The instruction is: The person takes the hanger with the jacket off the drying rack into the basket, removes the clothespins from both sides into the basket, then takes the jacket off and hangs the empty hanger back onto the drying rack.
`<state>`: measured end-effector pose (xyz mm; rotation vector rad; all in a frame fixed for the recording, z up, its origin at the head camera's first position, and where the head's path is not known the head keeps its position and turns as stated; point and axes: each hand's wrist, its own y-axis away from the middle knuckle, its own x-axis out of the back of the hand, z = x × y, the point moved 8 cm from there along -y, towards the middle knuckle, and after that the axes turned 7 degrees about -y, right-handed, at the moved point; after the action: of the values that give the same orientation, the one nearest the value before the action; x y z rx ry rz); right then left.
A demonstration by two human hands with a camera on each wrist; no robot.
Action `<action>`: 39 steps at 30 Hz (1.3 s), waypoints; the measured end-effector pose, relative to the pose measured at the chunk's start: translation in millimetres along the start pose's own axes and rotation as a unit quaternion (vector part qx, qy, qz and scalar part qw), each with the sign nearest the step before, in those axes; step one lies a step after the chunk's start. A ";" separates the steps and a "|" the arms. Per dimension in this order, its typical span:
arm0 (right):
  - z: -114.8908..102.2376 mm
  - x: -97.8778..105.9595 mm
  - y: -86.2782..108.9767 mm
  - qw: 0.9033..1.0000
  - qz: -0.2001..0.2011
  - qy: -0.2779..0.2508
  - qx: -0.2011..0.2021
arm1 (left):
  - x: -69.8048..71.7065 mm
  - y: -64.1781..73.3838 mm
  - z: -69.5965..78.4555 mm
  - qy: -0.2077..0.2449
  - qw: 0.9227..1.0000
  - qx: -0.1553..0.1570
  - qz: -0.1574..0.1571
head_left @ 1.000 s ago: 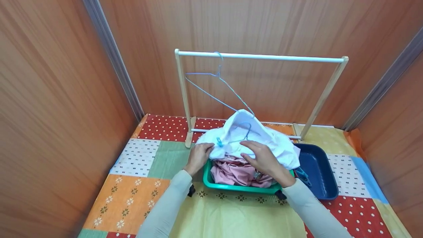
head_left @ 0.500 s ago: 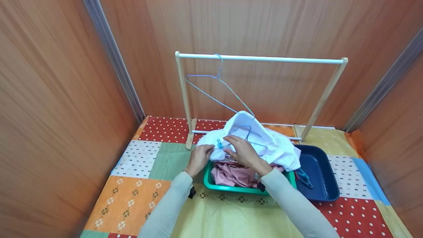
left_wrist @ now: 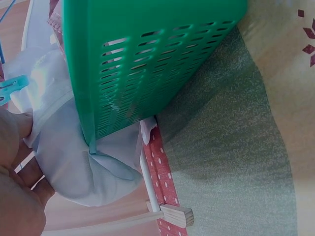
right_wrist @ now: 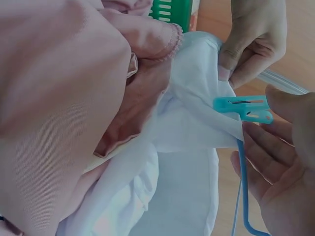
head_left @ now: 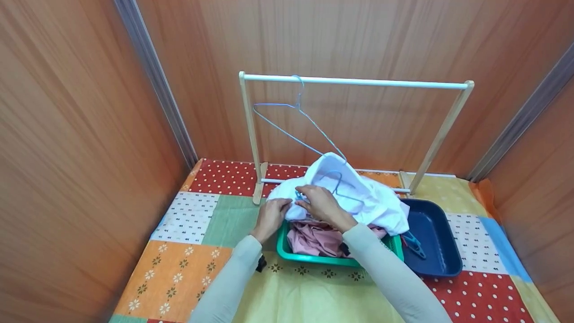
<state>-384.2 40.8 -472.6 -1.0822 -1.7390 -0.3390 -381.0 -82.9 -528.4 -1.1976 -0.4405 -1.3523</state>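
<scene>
One white cloth (head_left: 385, 206) lies over the basket (head_left: 314, 259) at centre, head view. Left wrist view, lower left: fingers of the left hand (left_wrist: 17, 201) pinch the cloth's edge, presumably steadying it. Right wrist view, right: fingers of the right hand (right_wrist: 290, 162) grasp the peg (right_wrist: 230, 104), apparently clipped over cloth and hanger (right_wrist: 244, 187).

There is room to pass under the rail (head_left: 381, 82), right of the dangling hanger (head_left: 274, 104); lower down, white cloth (head_left: 388, 213) and the basket (head_left: 314, 259) block the middle, the tray (head_left: 432, 231) the right.
</scene>
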 end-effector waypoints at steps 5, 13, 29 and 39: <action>1.3 -2.8 -0.7 1.000 0.003 -0.005 0.000 | -1.9 1.1 0.4 -0.001 1.000 -0.003 -0.003; -5.5 -0.5 -3.3 0.998 0.050 -0.015 0.040 | -1.4 3.5 -0.6 0.000 1.000 0.002 -0.004; -11.5 7.6 -0.9 0.980 0.170 -0.030 0.098 | -0.5 1.8 0.4 0.006 1.000 0.000 0.004; -20.8 15.0 2.3 0.979 0.168 -0.075 0.091 | 0.1 1.9 -1.5 0.013 1.000 0.000 0.003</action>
<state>-370.9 35.9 -451.1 -1.2651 -1.6419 0.1139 -379.8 -84.6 -529.6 -1.1783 -0.4180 -1.3614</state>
